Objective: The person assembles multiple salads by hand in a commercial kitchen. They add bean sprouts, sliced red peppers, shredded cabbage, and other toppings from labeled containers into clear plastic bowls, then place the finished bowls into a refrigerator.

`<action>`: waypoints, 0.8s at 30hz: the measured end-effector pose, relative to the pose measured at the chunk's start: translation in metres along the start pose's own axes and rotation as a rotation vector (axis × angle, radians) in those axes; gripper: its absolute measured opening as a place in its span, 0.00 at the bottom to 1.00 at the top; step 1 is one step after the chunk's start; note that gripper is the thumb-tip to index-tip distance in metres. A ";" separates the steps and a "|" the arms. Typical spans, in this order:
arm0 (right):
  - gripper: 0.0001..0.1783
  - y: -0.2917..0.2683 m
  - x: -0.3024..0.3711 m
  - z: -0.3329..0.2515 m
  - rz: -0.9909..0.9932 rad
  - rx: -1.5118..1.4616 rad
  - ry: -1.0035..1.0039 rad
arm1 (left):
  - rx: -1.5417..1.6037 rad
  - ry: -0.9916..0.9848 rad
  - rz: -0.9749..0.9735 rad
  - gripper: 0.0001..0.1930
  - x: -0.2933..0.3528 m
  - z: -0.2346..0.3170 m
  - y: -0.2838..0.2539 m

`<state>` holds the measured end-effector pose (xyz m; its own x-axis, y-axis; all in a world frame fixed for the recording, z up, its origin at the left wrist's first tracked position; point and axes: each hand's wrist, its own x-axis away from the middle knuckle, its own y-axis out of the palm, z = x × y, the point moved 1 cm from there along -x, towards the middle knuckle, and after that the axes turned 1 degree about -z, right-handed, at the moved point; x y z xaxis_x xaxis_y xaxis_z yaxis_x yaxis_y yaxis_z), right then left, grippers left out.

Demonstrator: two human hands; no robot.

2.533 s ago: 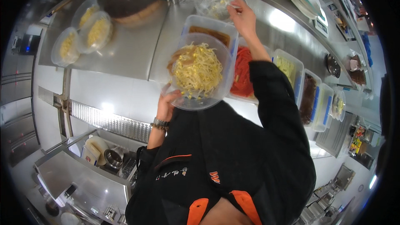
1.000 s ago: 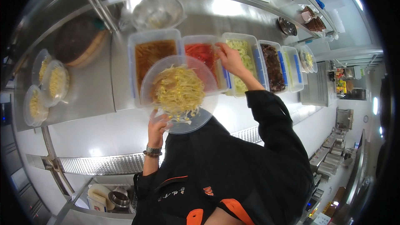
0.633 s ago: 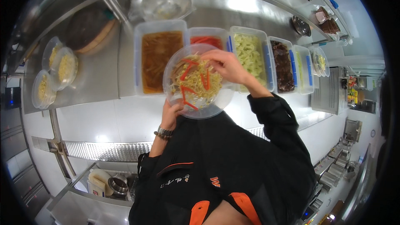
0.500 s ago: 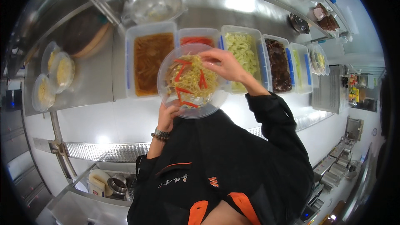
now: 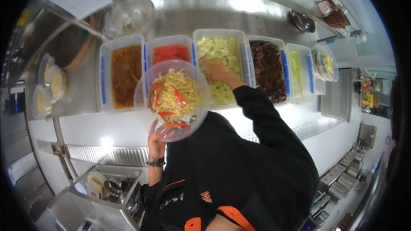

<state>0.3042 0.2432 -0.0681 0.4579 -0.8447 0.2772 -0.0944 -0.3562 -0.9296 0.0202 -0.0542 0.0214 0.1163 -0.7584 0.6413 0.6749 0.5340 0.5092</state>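
Observation:
My left hand [image 5: 156, 140] holds a clear round plastic bowl [image 5: 140, 96] by its near lower side. In the bowl lie bean sprouts [image 5: 188, 86] with several red strips [image 5: 165, 113] on top. My right hand [image 5: 219, 72] reaches into a clear tub [image 5: 218, 32] of pale green shredded vegetable [image 5: 214, 48], which looks like cabbage. Its fingers are blurred and partly down among the pieces, so their grip cannot be made out. The bowl overlaps the near part of a tub of red strips [image 5: 170, 53].
A tub of brownish strips in liquid [image 5: 126, 77] stands at the left. To the right are tubs of dark wood-ear-like pieces [image 5: 267, 72] and light green strips [image 5: 295, 75]. Filled round bowls stand at both ends. A large clear bowl [image 5: 130, 15] sits behind.
My right hand has left the bowl and moved right into the pale green vegetable's tub. My left hand has brought the bowl lower and to the left in view. The whole view has shifted.

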 end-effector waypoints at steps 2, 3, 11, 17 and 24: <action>0.52 0.008 -0.010 -0.013 -0.139 -0.109 0.022 | 0.007 0.028 0.061 0.42 0.008 -0.007 0.004; 0.49 0.008 -0.013 -0.015 -0.194 -0.155 0.022 | 0.015 0.046 0.068 0.43 0.012 -0.010 0.007; 0.33 -0.044 0.018 0.014 -0.061 -0.309 -0.059 | -0.059 0.142 -0.041 0.42 0.026 -0.008 0.023; 0.31 -0.089 0.052 0.023 0.278 -0.452 -0.033 | -0.088 0.034 -0.080 0.44 0.005 0.003 0.030; 0.28 -0.182 0.112 -0.031 0.287 -0.576 -0.190 | -0.254 0.049 -0.134 0.43 -0.007 0.009 0.039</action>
<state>0.3450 0.2013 0.1393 0.4875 -0.8712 -0.0581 -0.6682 -0.3294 -0.6670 0.0393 -0.0246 0.0419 0.0450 -0.8365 0.5461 0.8466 0.3221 0.4236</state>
